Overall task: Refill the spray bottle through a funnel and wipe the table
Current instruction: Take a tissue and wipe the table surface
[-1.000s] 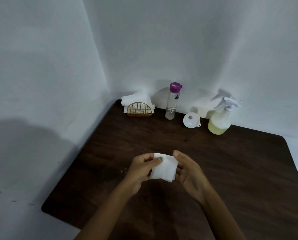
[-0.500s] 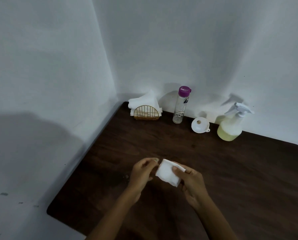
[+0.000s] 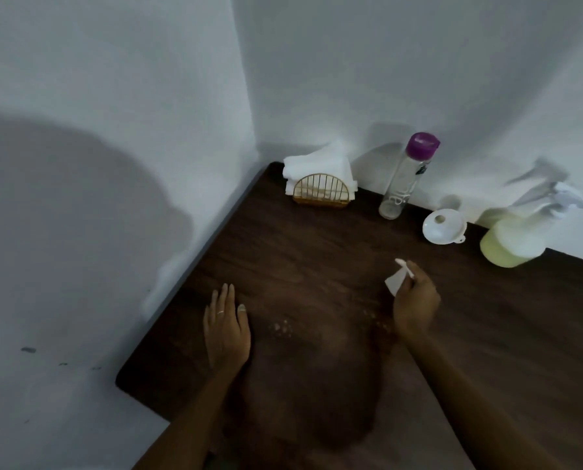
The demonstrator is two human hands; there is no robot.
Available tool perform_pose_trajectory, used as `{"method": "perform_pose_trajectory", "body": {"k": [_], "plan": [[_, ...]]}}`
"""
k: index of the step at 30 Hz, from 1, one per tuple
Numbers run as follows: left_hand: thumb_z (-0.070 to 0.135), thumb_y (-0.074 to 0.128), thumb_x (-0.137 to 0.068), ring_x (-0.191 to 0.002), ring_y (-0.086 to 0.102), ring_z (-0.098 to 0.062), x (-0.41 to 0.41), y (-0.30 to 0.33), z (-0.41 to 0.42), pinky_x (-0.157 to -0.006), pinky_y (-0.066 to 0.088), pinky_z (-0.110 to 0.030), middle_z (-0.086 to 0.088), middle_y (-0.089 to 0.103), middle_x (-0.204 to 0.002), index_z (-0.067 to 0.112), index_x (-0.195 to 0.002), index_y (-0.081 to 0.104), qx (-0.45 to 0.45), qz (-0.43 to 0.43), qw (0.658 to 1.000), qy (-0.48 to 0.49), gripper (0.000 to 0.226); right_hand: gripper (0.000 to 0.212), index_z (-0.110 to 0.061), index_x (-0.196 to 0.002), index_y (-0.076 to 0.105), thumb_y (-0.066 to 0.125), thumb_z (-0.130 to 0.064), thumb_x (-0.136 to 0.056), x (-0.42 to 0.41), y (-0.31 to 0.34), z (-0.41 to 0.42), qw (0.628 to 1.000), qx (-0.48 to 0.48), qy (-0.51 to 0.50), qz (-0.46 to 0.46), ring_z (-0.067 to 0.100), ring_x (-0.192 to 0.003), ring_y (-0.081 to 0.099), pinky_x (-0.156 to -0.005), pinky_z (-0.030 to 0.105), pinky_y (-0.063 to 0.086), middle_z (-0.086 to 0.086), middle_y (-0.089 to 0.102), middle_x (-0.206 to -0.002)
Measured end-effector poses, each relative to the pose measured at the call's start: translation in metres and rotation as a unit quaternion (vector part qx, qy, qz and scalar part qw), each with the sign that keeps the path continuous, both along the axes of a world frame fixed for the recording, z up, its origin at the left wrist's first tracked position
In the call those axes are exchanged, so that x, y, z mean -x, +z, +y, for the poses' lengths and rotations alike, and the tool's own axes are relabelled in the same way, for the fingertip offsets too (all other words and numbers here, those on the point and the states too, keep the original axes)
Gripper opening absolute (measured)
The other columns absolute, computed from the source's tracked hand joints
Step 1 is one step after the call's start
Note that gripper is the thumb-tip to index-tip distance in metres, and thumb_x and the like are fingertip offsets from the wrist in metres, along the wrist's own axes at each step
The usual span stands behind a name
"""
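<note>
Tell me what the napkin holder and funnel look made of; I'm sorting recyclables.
The napkin holder looks like thin metal wire with a gold finish, given its fine bars. The funnel looks like smooth white plastic, judging by its uniform, slightly glossy surface.

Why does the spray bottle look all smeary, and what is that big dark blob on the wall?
In the head view, the yellow-filled plastic spray bottle is smeared by motion blur at the frame's edge; the dark blob on the white left wall is a shadow, likely the person's; the dark brown wooden table is dim.
</note>
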State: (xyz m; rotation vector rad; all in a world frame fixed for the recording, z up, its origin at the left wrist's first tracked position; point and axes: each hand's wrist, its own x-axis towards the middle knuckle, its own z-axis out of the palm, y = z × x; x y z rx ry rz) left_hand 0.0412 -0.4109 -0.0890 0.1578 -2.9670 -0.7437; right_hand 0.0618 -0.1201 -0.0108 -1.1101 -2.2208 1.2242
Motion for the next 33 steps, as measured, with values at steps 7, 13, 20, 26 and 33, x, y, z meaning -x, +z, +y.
{"method": "perform_pose_trajectory", "body": {"k": [7, 13, 20, 26, 33], "plan": [[0.039, 0.021, -0.095, -0.144, 0.026, -0.02, -0.001, -0.002, -0.001, -0.12, 0.013, -0.037, -0.007, 0.04, -0.15, 0.006, -0.142, 0.041, -0.058, 0.019, 0.998, -0.006, 0.061, 0.039, -0.025, -0.117, 0.06, 0.046, -0.052, -0.093, 0.034, -0.042, -0.029, 0.986, 0.003, 0.056, -0.157, 0.017, -0.112, 0.054, -0.104, 0.036, 0.038, -0.001, 0.06, -0.12], [0.041, 0.025, -0.097, -0.144, 0.027, -0.019, -0.004, -0.001, -0.003, -0.12, 0.014, -0.041, -0.007, 0.038, -0.152, 0.009, -0.144, 0.04, -0.069, 0.046, 0.996, -0.014, 0.059, 0.044, -0.019, -0.141, 0.042, 0.037, -0.035, -0.101, 0.069, -0.042, -0.08, 0.969, -0.011, 0.218, -0.114, 0.019, -0.136, 0.036, -0.116, 0.036, 0.023, 0.003, 0.041, -0.148], [0.042, 0.027, -0.096, -0.143, 0.028, -0.02, -0.006, 0.003, -0.002, -0.119, 0.014, -0.041, -0.007, 0.038, -0.152, 0.009, -0.143, 0.04, -0.087, 0.06, 0.994, -0.006, 0.059, 0.039, -0.034, -0.138, 0.042, 0.04, -0.038, -0.099, 0.046, -0.037, -0.162, 0.809, -0.055, 0.571, -0.129, 0.012, -0.127, 0.044, -0.109, 0.032, 0.032, 0.001, 0.043, -0.145], [0.04, 0.026, -0.096, -0.144, 0.027, -0.019, -0.005, 0.0, -0.004, -0.12, 0.012, -0.04, -0.007, 0.039, -0.151, 0.009, -0.144, 0.04, -0.092, 0.063, 0.994, -0.009, 0.058, 0.046, -0.016, -0.144, 0.036, 0.034, -0.025, -0.099, 0.028, -0.052, -0.15, 0.718, -0.044, 0.685, -0.116, 0.011, -0.143, 0.021, -0.115, 0.016, 0.009, 0.0, 0.028, -0.154], [0.053, 0.016, -0.098, -0.143, 0.03, -0.02, -0.003, -0.004, -0.005, -0.12, 0.012, -0.039, -0.007, 0.042, -0.149, 0.009, -0.142, 0.042, -0.082, 0.064, 0.994, -0.012, 0.067, 0.045, -0.036, -0.131, 0.051, 0.052, -0.054, -0.089, 0.072, -0.036, -0.026, 0.802, -0.346, 0.463, -0.15, 0.019, -0.12, 0.052, -0.099, 0.038, 0.043, -0.005, 0.055, -0.131]]}}
